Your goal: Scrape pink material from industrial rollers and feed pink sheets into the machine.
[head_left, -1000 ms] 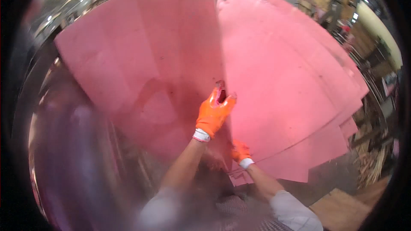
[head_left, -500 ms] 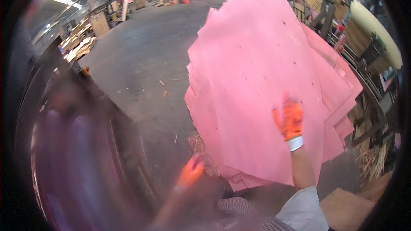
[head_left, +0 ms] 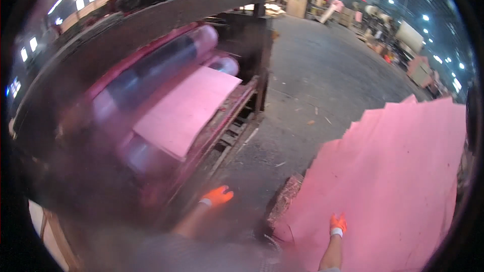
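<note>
My left hand (head_left: 218, 196), in an orange glove, is held empty over the floor between the machine and the stack, its fingers apart. My right hand (head_left: 338, 223), in an orange glove with a white cuff, is at the near part of a stack of large pink sheets (head_left: 393, 171), fingers spread. Whether it presses on the top sheet I cannot tell. To my left, a pink sheet (head_left: 189, 108) sticks out from between the rollers (head_left: 156, 73) of a dark-framed machine stained pink.
The machine's heavy frame (head_left: 261, 60) rises on the left, with a pink-stained ledge (head_left: 217, 126) at its front. Grey floor (head_left: 312, 70) with scattered scraps stretches ahead. Under the stack's left edge sits a rough pink-speckled block (head_left: 287, 196). Boards and rolls line the far side.
My view has swung left, bringing the rollers and the sheet between them into sight. The stack now appears lower and farther right. My right hand is now nearer the stack's close end.
</note>
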### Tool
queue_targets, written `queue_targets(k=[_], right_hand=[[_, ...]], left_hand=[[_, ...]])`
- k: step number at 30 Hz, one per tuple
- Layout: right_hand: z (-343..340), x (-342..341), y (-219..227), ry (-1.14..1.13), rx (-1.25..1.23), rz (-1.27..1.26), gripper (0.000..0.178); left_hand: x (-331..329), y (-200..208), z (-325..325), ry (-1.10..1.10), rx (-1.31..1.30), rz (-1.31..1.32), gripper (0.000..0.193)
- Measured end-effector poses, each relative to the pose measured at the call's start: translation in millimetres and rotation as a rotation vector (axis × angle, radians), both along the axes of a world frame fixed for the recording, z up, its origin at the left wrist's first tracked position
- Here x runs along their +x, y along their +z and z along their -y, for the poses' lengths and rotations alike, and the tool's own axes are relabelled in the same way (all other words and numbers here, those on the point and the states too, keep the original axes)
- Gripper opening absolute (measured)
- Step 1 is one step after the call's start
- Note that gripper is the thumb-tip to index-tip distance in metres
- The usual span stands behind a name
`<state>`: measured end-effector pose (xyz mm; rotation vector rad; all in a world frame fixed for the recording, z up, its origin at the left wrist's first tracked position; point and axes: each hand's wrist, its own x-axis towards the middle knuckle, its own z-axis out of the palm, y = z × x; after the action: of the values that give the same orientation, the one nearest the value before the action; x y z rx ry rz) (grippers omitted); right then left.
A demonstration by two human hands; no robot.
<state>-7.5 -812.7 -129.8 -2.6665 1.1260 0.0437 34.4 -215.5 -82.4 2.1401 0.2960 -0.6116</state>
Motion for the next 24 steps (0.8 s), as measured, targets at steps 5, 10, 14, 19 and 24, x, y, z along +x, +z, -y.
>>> queue_targets(k=[5,10,14,19,24], right_hand=[[45.0,0.1,-78.7,-0.175,0.334,-0.232,0.061],[14.3,9.4,-118.8,-0.531,0.926,-0.439,0.055],[-40.8,18.3,-163.1,-0.013,0.856,-0.537,0.050],[-134.9,26.7,-181.4,0.626,0.657,-0.426,0.046],[-213.8,45.7,-146.2,0.358,0.970,-0.485,0.050]], left_hand=[[-37.6,-36.0,-41.6,0.393,-0.349,0.051,0.074],[-67.5,-36.0,-76.8,0.699,-0.562,0.032,0.052],[-88.6,-36.7,-90.4,0.964,-0.627,-0.003,0.068],[-98.0,-61.0,-133.5,1.148,-0.698,-0.038,0.077],[-71.5,-68.3,-190.2,1.266,-0.790,0.106,0.096]])
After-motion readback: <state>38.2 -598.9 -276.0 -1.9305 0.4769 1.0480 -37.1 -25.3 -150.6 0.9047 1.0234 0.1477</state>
